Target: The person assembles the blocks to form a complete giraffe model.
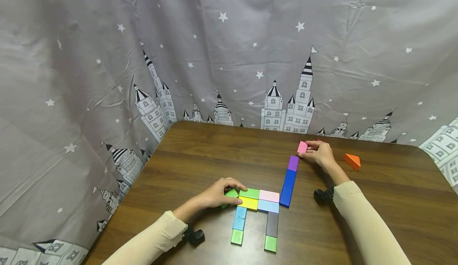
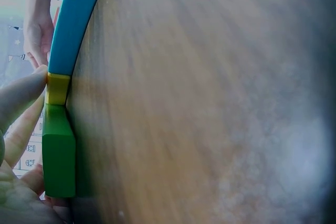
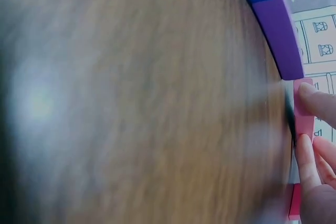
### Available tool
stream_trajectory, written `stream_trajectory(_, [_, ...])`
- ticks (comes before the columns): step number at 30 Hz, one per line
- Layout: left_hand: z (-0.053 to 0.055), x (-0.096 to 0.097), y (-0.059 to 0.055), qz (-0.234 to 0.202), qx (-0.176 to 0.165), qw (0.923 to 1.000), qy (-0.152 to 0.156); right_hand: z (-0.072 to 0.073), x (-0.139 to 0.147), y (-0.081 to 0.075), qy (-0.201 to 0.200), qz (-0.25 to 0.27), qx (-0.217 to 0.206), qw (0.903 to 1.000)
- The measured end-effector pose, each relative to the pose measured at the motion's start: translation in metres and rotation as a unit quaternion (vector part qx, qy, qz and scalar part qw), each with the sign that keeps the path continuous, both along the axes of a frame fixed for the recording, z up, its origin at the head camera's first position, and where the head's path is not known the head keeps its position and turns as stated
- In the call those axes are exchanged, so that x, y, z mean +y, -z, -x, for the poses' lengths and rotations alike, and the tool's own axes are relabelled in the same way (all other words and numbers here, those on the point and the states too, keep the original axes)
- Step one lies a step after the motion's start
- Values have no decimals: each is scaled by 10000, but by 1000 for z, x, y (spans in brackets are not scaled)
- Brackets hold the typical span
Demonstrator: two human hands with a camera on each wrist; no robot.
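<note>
My right hand (image 1: pixel 321 153) pinches a small pink block (image 1: pixel 302 147) between thumb and fingers, just beyond the far end of a purple block (image 1: pixel 293 163). Two blue blocks (image 1: pixel 288 188) continue that slanting line toward the near side. My left hand (image 1: pixel 216 193) lies around a green block (image 1: pixel 231 193), partly hidden by the fingers. Its thumb touches a yellow block (image 1: pixel 248 203), and a fingertip rests on a light green block (image 1: pixel 249 193). Beside these sit a pale pink block (image 1: pixel 269 195) and a light blue block (image 1: pixel 268 206).
Below the cluster, a blue block (image 1: pixel 240 217) and a grey block (image 1: pixel 272 224) each have a green block at the near end. An orange triangular block (image 1: pixel 352 161) lies right of my right hand. A red piece (image 3: pixel 295 203) is partly hidden. A patterned curtain (image 1: pixel 243 50) hangs behind the table.
</note>
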State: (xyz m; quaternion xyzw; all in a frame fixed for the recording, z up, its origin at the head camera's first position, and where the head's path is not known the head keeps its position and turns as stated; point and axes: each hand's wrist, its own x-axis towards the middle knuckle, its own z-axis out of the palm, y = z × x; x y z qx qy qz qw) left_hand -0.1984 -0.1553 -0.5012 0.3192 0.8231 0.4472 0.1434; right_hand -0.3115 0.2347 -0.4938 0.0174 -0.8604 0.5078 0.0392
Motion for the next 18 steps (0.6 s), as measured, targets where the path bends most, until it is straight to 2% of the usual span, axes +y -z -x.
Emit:
stream_trajectory(12, [0,1,-1,39,100,9999,37,2,-9,-1,-60,66,-196,9998])
stream_trajectory(18, [0,0,-2,28,69,10000,29,1,-10,-2,-21,-130,-64,9999])
